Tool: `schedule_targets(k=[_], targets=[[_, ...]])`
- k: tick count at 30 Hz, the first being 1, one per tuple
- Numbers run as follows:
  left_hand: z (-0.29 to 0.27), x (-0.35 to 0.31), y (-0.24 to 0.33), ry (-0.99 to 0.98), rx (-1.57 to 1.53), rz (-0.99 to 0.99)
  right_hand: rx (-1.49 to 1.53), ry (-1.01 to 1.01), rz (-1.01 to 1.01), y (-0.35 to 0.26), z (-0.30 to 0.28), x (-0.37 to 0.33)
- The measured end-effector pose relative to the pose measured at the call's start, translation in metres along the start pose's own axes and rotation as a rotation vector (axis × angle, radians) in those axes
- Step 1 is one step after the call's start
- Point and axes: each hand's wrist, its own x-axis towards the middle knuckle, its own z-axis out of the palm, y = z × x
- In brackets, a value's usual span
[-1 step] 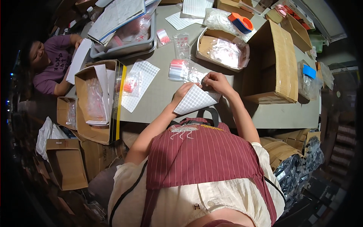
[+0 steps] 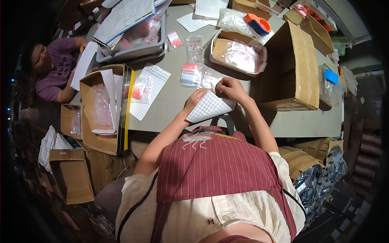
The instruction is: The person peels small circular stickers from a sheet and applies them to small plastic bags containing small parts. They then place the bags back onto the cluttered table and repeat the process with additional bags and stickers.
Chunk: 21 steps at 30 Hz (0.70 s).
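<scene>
A white sheet of round stickers (image 2: 208, 107) is curled over in front of my chest, close to the table's near edge. My left hand (image 2: 196, 98) grips its upper left side. At the sheet's upper right, the fingers of my right hand (image 2: 232, 89) are pinched together; whatever is between them is too small to make out. Just beyond my hands lies a clear plastic bag (image 2: 207, 81), touching or very near my fingertips. Beside it rests a stack of small zip bags with red tops (image 2: 191, 75). Another clear bag with red marks (image 2: 194, 47) lies farther off.
A cardboard tray of clear bags (image 2: 239, 56) stands beyond my hands, with a large open carton (image 2: 298, 67) to the right. Leftward are another sticker sheet (image 2: 156, 83), a carton of bags (image 2: 129, 109) and a grey bin (image 2: 160, 44). A person in purple (image 2: 60, 67) sits at far left.
My right hand has shifted very slightly to the left. Otherwise the two frames look the same.
</scene>
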Motion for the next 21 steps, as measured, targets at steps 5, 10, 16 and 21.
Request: schedule_targets(k=[5,10,16,21], targets=[[0.01,-0.009,-0.005,0.033,-0.048,-0.055,-0.557,0.246,-0.142,-0.014,0.015,-0.002],[0.019,-0.012,-0.01,0.082,-0.17,-0.042,-0.795,0.295,-0.089,-0.038,0.009,-0.005],[0.014,-0.01,-0.013,-0.055,-0.048,0.11,-0.132,0.103,-0.191,-0.041,0.012,0.015],[0.017,-0.004,-0.015,0.044,0.225,0.368,0.111,0.088,-0.16,-0.02,0.02,0.027]])
